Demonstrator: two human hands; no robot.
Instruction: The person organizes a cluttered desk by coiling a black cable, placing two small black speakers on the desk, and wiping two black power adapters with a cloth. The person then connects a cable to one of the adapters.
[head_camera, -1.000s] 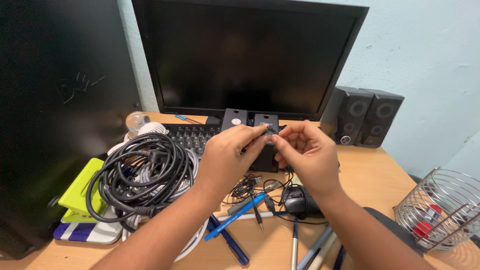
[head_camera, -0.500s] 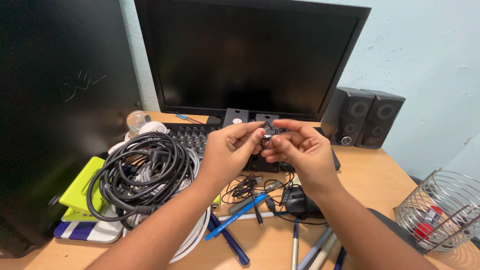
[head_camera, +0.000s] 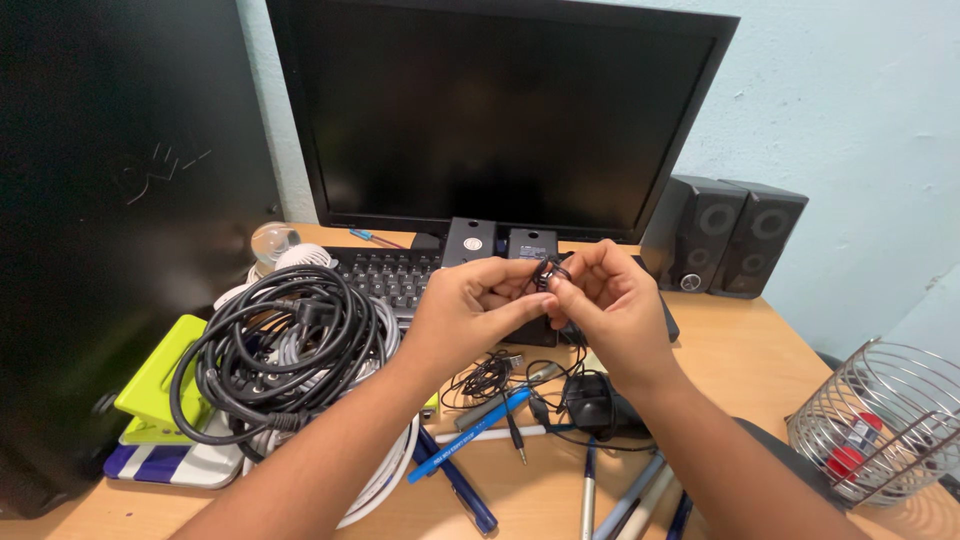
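Both hands meet above the table's middle: left hand (head_camera: 470, 305) and right hand (head_camera: 610, 305) pinch a thin black cord (head_camera: 547, 272) between fingertips, most of it hidden by the fingers. The cord's loose tangle (head_camera: 487, 378) lies below, its ends hard to trace among pens (head_camera: 470, 437). The coiled black cable (head_camera: 275, 345) sits toward the left edge.

Wall (head_camera: 850, 90): pale blue-green plaster, lightly pitted, evenly lit. Furniture: one wooden desk (head_camera: 740, 350), light brown top. A large dark monitor (head_camera: 500, 110) stands at the desk's rear, screen off. A tall black cabinet-like panel (head_camera: 110, 200) occupies the left side, its surface scratched.
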